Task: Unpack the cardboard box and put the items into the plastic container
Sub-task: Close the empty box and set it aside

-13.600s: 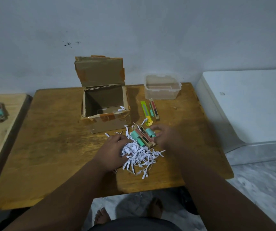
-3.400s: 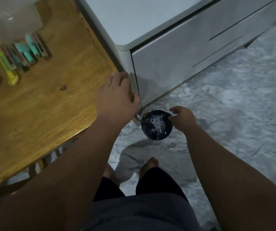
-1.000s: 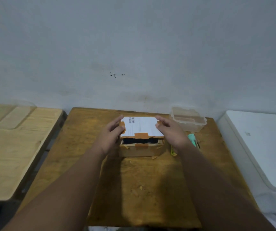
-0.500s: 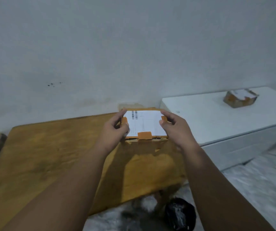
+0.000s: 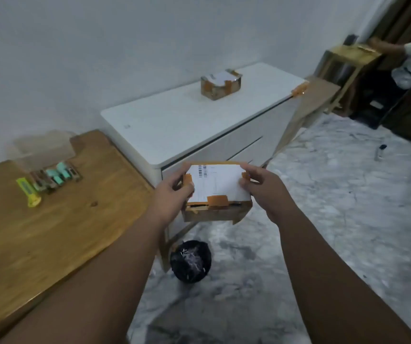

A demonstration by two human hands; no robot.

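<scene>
Closed cardboard box point(image 5: 218, 192) now carried off the wooden table point(image 5: 50, 232).
Gripped endwise by left hand point(image 5: 172, 197) and right hand point(image 5: 266, 192); cutters point(image 5: 50, 177) not yet in plastic container point(image 5: 43, 150).

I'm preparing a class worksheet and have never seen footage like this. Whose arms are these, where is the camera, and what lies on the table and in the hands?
No machine here: a person wears a camera on the head, looking forward and down, so both arms are their own. The left hand and right hand grip a taped cardboard box by its sides, in the air beside the wooden table. On the table, small yellow and teal items lie by a clear plastic container. A black bin holding paper shreds stands on the floor below.
</scene>
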